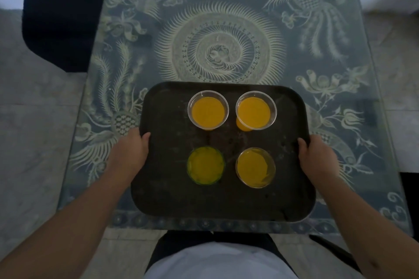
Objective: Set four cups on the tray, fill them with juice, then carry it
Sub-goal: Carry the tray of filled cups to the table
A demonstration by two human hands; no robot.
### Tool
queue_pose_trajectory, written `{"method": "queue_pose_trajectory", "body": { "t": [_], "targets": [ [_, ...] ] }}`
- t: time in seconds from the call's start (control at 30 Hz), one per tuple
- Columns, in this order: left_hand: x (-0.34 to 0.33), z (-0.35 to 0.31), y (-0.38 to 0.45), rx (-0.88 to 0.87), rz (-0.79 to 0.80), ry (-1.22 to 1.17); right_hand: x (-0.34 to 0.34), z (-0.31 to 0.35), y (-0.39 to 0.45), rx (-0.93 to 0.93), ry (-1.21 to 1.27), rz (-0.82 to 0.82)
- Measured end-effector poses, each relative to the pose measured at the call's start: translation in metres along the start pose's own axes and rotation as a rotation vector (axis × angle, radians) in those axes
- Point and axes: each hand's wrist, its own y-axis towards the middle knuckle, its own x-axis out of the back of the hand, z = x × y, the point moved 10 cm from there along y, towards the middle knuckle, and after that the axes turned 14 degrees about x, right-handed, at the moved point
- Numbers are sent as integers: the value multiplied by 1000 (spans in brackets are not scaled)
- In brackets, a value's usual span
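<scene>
Dark tray [172,188] sits near the front edge of the patterned table [226,29], w/ all four cups on it in a 2x2 block: two clear cups at the back [208,110] [255,110], a green-tinted cup [205,165] front-left, another clear cup [255,167] front-right. All hold orange juice, filled fairly high. So setting and filling look done; what's left is the carry.

Left hand [130,149] grips the tray's left rim, thumb hooked over the top edge, fingers tucked under, out of sight. Right hand [316,154] does the same on the right rim. Both closed on the tray (can't tell if it's lifted yet or resting on the table).

Risks from here, imo:
- Uneven lift, one side up before the other, would slosh juice over the rims, esp. w/ levels this high.
- Cups are light plastic, probably; a jerk or tilt could slide them, and the back pair stands nearly touching, so one may knock the other.
- Grips sit about mid-length of the tray, so fore-aft tipping isn't well controlled; go slow and level.
</scene>
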Motion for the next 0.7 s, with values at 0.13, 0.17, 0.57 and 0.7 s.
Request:
{"method": "queue_pose_trajectory", "body": {
  "t": [0.13,0.17,0.57,0.7],
  "targets": [
    [-1,-8,8,-25,6,5,-1,1,8,-18,13,15],
    [-2,-10,10,-29,6,7,-1,0,9,-18,16,17],
    [-3,-17,14,-36,-30,83,-3,-3,11,-70,-26,21],
    [-2,-17,12,-49,-21,62,-3,0,10,-91,-26,39]
  ]
}}
